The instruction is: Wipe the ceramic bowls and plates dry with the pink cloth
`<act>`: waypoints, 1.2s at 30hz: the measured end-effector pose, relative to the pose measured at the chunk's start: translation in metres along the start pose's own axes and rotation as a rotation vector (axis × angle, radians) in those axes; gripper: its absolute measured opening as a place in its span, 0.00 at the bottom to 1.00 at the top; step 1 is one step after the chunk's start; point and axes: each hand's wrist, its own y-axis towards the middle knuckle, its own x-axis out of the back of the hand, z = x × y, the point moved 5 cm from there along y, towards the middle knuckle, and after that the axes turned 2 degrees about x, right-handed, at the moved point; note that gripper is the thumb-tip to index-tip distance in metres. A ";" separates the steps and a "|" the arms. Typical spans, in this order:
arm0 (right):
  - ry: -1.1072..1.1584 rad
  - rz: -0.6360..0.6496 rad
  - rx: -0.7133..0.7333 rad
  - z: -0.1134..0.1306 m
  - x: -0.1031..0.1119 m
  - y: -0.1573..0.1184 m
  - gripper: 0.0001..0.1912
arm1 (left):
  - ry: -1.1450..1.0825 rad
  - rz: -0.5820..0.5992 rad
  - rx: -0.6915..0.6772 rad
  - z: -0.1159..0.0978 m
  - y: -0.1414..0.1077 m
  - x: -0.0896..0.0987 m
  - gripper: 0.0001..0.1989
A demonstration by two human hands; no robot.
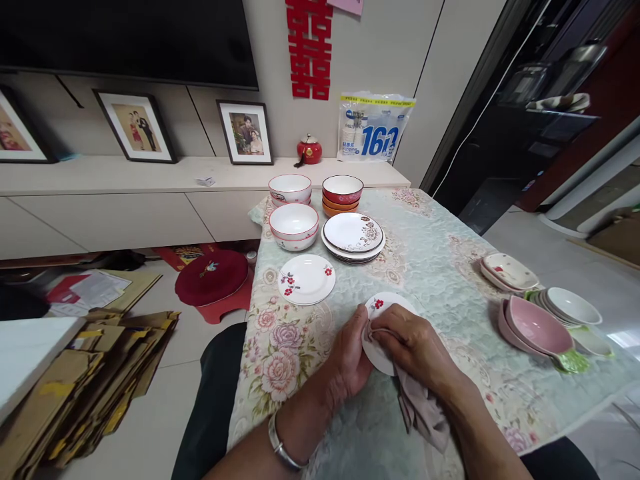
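Near the front of the table, my left hand grips the left edge of a small white plate with red flowers. My right hand is closed on a greyish-pink cloth, pressed against the plate's face, and the cloth's loose end hangs below. Part of the plate is hidden behind my fingers. Just beyond lies another white plate with red flowers. Farther back is a stack of plates with a brown flower pattern, the closest stack to my right hand's far side.
White bowls and red and orange bowls stand stacked at the back. On the right sit pink leaf-shaped dishes, small white bowls and square dishes. A red stool and flattened cardboard lie left of the table.
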 end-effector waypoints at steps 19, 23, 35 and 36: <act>-0.335 0.040 -0.377 -0.026 0.008 -0.009 0.08 | 0.006 -0.065 -0.219 -0.015 0.003 0.003 0.14; -0.124 0.084 -0.294 -0.011 0.001 -0.006 0.07 | -0.004 -0.044 -0.220 -0.016 0.002 0.000 0.12; -0.319 -0.159 -0.365 -0.034 0.005 -0.007 0.08 | 0.086 -0.122 -0.169 -0.017 -0.003 0.000 0.11; -0.328 -0.127 -0.383 -0.034 0.006 -0.008 0.08 | 0.090 -0.133 -0.167 -0.018 -0.003 0.001 0.12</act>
